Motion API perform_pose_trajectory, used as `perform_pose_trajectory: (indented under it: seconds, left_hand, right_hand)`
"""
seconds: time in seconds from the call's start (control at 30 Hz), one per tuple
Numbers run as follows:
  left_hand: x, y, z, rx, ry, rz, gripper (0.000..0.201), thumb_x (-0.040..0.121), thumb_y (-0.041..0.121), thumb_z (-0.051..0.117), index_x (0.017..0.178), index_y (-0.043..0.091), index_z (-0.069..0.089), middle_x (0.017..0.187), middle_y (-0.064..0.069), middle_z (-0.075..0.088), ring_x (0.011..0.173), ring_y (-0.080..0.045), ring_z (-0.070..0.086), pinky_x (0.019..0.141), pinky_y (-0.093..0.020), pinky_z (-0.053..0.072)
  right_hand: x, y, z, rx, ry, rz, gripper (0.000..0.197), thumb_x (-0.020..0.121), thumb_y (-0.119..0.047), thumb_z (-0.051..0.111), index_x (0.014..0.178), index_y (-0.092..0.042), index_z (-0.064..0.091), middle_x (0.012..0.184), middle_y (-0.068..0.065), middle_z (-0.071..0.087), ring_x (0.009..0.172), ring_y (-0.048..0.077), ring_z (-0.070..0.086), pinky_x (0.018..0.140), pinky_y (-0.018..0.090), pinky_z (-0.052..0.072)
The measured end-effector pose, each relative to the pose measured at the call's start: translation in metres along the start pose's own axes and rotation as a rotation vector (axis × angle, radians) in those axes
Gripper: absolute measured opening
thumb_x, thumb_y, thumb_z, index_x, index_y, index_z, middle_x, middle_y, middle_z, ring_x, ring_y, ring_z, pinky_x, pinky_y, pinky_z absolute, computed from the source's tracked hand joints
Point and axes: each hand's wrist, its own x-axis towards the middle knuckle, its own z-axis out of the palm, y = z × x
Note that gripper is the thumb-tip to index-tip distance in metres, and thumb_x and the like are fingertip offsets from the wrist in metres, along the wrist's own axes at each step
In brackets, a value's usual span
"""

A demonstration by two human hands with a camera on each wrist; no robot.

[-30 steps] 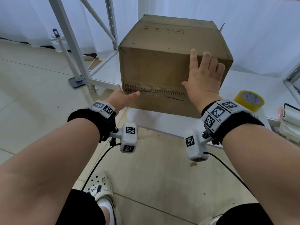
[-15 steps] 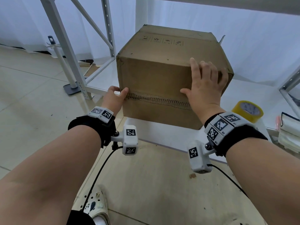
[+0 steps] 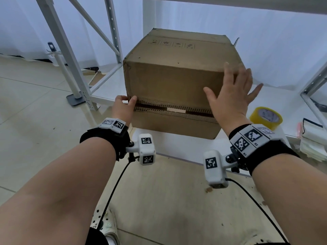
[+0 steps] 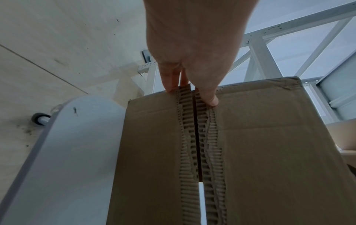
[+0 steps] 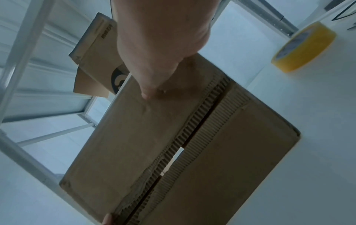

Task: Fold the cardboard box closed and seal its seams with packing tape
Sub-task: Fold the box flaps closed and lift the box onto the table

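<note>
Pinching the left end of the torn seam (image 3: 169,110), your left hand (image 3: 123,107) grips the cardboard box (image 3: 177,71) on the white shelf (image 3: 177,140). Your right hand (image 3: 230,96) lies spread flat against the upper flap. Beyond it, right, sits the yellow tape roll (image 3: 265,119).

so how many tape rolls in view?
1. The yellow tape roll lies on the white shelf, right of the cardboard box, untouched. More may be hidden behind the box.
</note>
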Motion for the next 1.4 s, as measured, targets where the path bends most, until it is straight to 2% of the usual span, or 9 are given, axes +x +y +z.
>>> perform_pose_trajectory:
  seconds: [0.13, 0.3, 0.43, 0.77, 0.9, 1.0, 1.17, 1.27, 1.4]
  left_hand:
    - [0.003, 0.0, 0.005, -0.009, 0.019, -0.003, 0.045, 0.092, 0.04, 0.056, 0.124, 0.01, 0.049, 0.12, -0.011, 0.058, 0.108, -0.026, 0.056, 0.093, -0.038, 0.046]
    - [0.001, -0.003, 0.01, -0.067, -0.042, 0.097, 0.053, 0.092, 0.033, 0.059, 0.136, 0.01, 0.039, 0.112, 0.0, 0.056, 0.1, -0.015, 0.054, 0.093, -0.032, 0.045]
    - [0.002, -0.003, 0.008, -0.096, -0.057, 0.092, 0.056, 0.09, 0.036, 0.06, 0.136, 0.012, 0.038, 0.109, 0.0, 0.057, 0.098, -0.016, 0.056, 0.085, -0.027, 0.045]
    - [0.022, -0.008, 0.014, -0.13, -0.066, 0.134, 0.044, 0.09, 0.037, 0.061, 0.117, 0.013, 0.037, 0.113, -0.005, 0.055, 0.084, -0.008, 0.057, 0.068, -0.019, 0.047]
    - [0.033, -0.012, 0.02, -0.019, -0.07, 0.229, 0.052, 0.092, 0.045, 0.054, 0.131, 0.014, 0.04, 0.111, 0.0, 0.053, 0.092, -0.014, 0.055, 0.074, -0.025, 0.045]
    - [0.038, -0.01, 0.028, -0.075, 0.002, 0.285, 0.042, 0.098, 0.045, 0.039, 0.118, 0.011, 0.053, 0.101, 0.001, 0.055, 0.09, -0.014, 0.052, 0.071, -0.019, 0.04]
    - [0.04, -0.01, 0.047, -0.226, 0.217, 0.217, 0.037, 0.098, 0.049, 0.037, 0.091, 0.015, 0.049, 0.073, 0.01, 0.046, 0.066, -0.006, 0.044, 0.061, -0.018, 0.035]
    - [0.037, -0.019, 0.044, -0.238, 0.016, 0.278, 0.059, 0.082, 0.063, 0.047, 0.111, 0.011, 0.049, 0.086, 0.008, 0.052, 0.073, -0.004, 0.05, 0.063, -0.01, 0.039]
    - [0.033, -0.027, 0.029, -0.13, -0.307, 0.377, 0.098, 0.063, 0.062, 0.061, 0.137, 0.007, 0.027, 0.114, 0.011, 0.048, 0.105, 0.003, 0.049, 0.092, -0.019, 0.046]
  right_hand:
    - [-0.005, 0.018, -0.001, 0.429, -0.055, 0.209, 0.087, 0.089, -0.042, 0.062, 0.151, -0.035, 0.002, 0.159, 0.015, -0.006, 0.145, 0.034, 0.013, 0.116, 0.049, 0.021]
    - [-0.007, 0.021, 0.019, 0.841, -0.068, 0.412, 0.101, 0.085, -0.045, 0.067, 0.151, -0.024, -0.006, 0.147, 0.005, 0.04, 0.131, 0.02, 0.043, 0.111, 0.031, 0.033]
    - [-0.006, 0.025, 0.033, 0.896, -0.135, 0.473, 0.084, 0.084, -0.051, 0.065, 0.147, -0.019, 0.019, 0.139, 0.001, 0.046, 0.124, 0.021, 0.048, 0.104, 0.031, 0.039]
    - [-0.01, 0.056, 0.071, 0.793, -0.158, 0.441, 0.083, 0.071, -0.071, 0.058, 0.133, -0.02, 0.041, 0.128, 0.003, 0.049, 0.118, 0.023, 0.049, 0.104, 0.043, 0.043]
    - [-0.004, 0.065, 0.084, 0.83, -0.197, 0.459, 0.072, 0.088, -0.058, 0.053, 0.144, -0.024, 0.024, 0.137, 0.005, 0.034, 0.124, 0.022, 0.04, 0.11, 0.036, 0.034]
    - [-0.005, 0.061, 0.09, 0.983, -0.228, 0.46, 0.067, 0.095, -0.049, 0.047, 0.147, -0.026, 0.014, 0.13, -0.007, 0.044, 0.116, 0.014, 0.046, 0.099, 0.024, 0.038]
    - [-0.005, 0.058, 0.099, 0.942, -0.031, 0.489, 0.057, 0.091, -0.054, 0.051, 0.137, -0.024, 0.04, 0.12, -0.011, 0.056, 0.111, 0.011, 0.054, 0.099, 0.026, 0.043]
    - [-0.003, 0.061, 0.101, 0.847, 0.035, 0.493, 0.054, 0.09, -0.059, 0.049, 0.129, -0.022, 0.048, 0.112, -0.01, 0.058, 0.106, 0.013, 0.055, 0.098, 0.032, 0.045]
    - [0.001, 0.062, 0.1, 0.827, 0.035, 0.49, 0.054, 0.09, -0.06, 0.048, 0.125, -0.019, 0.05, 0.11, -0.008, 0.059, 0.105, 0.016, 0.056, 0.096, 0.032, 0.046]
